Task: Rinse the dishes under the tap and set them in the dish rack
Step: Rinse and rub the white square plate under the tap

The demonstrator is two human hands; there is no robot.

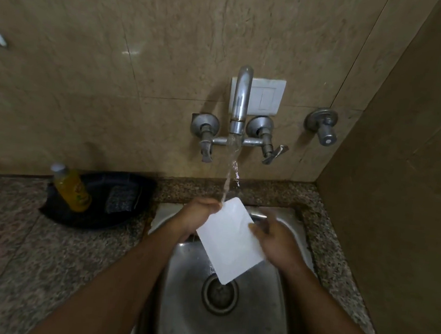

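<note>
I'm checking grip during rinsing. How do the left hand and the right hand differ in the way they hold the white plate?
The left hand grips the white plate at its upper corner, right where the water lands; the right hand holds its right edge, lower and clear of the stream. The left hand's fingers curl tightly; the right hand's look looser and blurred. Both hold the plate tilted over the sink.

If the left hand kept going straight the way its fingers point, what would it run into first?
The left hand points right, toward the falling water stream. It grips the white rectangular plate at its top corner, so it would likely meet the stream first, though depth is unclear.
</note>
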